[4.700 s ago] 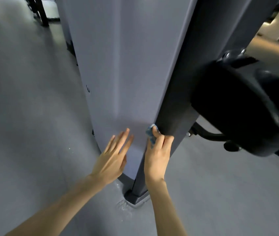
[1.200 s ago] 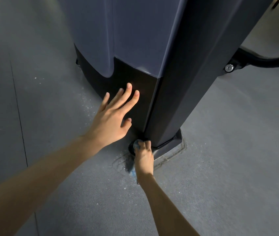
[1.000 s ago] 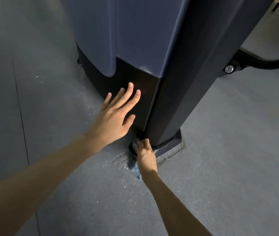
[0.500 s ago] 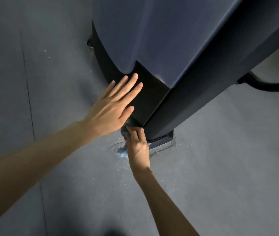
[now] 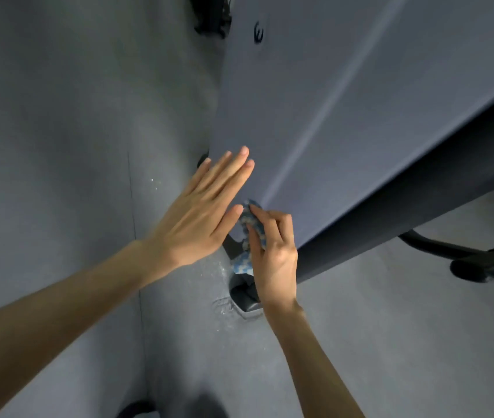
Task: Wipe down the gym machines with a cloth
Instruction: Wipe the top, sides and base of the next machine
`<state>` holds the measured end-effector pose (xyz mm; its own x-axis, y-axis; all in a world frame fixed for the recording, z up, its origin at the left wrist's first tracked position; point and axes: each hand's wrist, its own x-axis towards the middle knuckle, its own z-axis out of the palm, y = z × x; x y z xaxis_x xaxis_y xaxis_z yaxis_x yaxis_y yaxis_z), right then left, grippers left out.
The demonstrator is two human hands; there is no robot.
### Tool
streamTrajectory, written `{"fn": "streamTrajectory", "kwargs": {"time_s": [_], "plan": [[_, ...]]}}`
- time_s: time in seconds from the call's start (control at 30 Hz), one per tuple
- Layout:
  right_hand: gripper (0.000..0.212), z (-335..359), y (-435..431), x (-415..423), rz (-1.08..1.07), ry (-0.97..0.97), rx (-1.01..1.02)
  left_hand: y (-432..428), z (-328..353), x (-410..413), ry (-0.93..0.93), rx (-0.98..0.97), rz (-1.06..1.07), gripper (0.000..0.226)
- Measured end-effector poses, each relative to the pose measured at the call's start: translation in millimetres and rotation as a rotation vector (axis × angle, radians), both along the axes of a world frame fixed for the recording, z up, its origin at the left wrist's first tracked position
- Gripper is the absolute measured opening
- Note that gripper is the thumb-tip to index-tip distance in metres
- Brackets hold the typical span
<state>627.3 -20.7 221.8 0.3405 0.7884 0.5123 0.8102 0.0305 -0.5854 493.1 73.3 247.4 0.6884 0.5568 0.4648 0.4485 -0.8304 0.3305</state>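
Observation:
A tall gym machine column with a grey-blue shroud panel (image 5: pixel 345 95) and a dark side face (image 5: pixel 420 206) fills the upper right. My right hand (image 5: pixel 272 251) grips a bunched blue-and-white cloth (image 5: pixel 250 227) against the lower corner edge of the shroud. My left hand (image 5: pixel 206 206) lies flat with straight fingers against the panel just left of the cloth. The column's dark foot (image 5: pixel 244 292) shows on the floor below my right hand.
Grey rubber floor (image 5: pixel 73 146) surrounds the column, with pale specks near its base. A black tubular frame foot (image 5: pixel 481 262) sticks out at the right. Dark machine parts (image 5: pixel 211 16) stand at the top behind the shroud.
My right hand has lifted the cloth from the column's foot up to the lower edge of the grey-blue shroud. My left hand has moved up from the black base panel onto the shroud.

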Motion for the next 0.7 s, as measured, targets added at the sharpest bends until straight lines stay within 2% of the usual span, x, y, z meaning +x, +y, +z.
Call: {"fn": "streamTrajectory", "kwargs": {"time_s": [0.17, 0.33, 0.5, 0.7], "plan": [[0.034, 182, -7, -18, -0.009, 0.063, 0.082, 0, 164, -10, -0.020, 0.070, -0.019, 0.055], [0.038, 328, -9, -17, -0.069, 0.011, 0.198, 4, 301, -4, -0.029, 0.144, -0.092, 0.054], [0.037, 441, -8, 0, -0.097, -0.020, 0.329, 9, 412, 17, -0.054, 0.317, -0.140, 0.055], [0.033, 550, -12, 55, -0.247, -0.098, 0.599, 2, 518, 59, -0.158, 0.390, -0.204, 0.055]]}}
